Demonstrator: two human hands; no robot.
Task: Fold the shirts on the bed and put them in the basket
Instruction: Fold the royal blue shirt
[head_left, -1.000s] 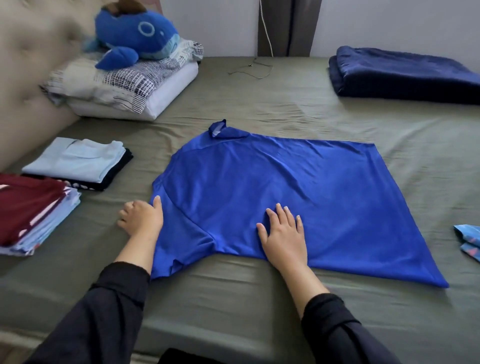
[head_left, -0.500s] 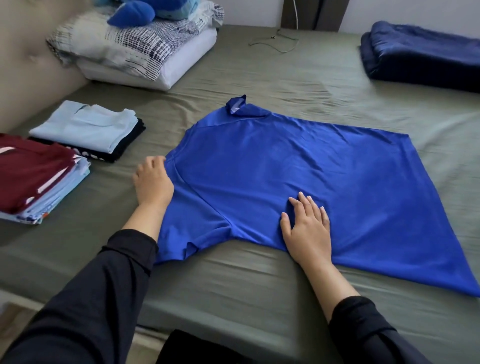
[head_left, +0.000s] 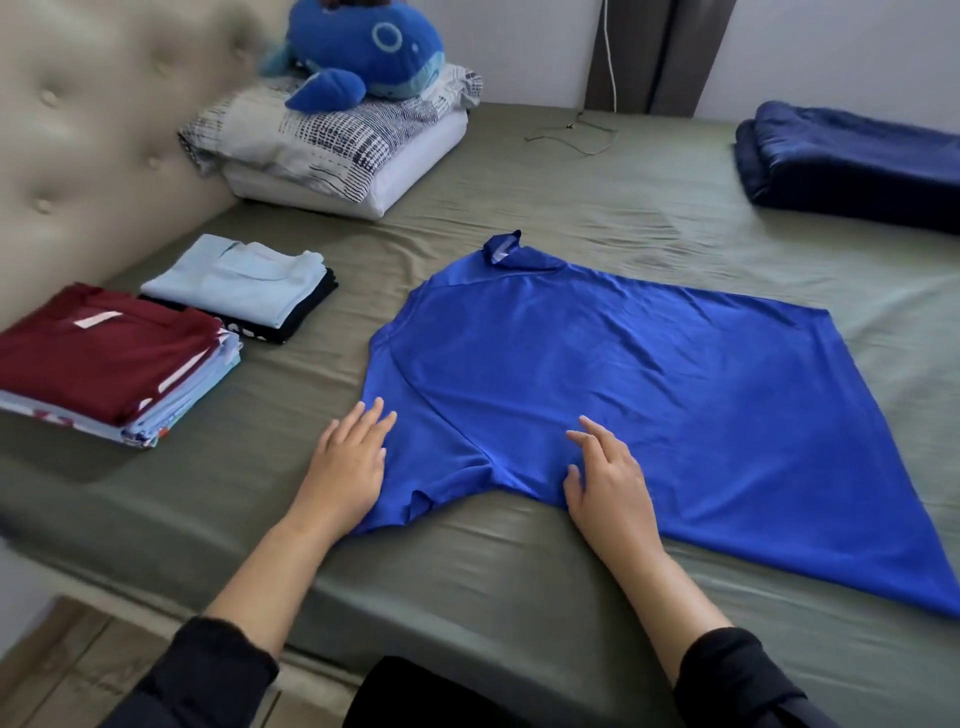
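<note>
The left hand lies flat with straight fingers on the sleeve edge of the one royal-blue short-sleeved shirt, holding nothing. The right hand rests on the same shirt just beside the armpit seam, its fingers loosely spread and slightly lifted, gripping nothing. Both forearms come out of black sleeves. The blue shirt is spread flat on the olive-green bed sheet, collar toward the far side, hem to the right, near the bed's front edge.

To the left lie two stacks of folded shirts, well apart from the blue one: a near stack topped by a maroon shirt over several pale ones, and behind it a light-blue shirt on a black one. Farther back, two stacked pillows lean by the tufted beige headboard, with one blue plush whale on top. One folded navy blanket sits at the far right. No basket shows in this view.
</note>
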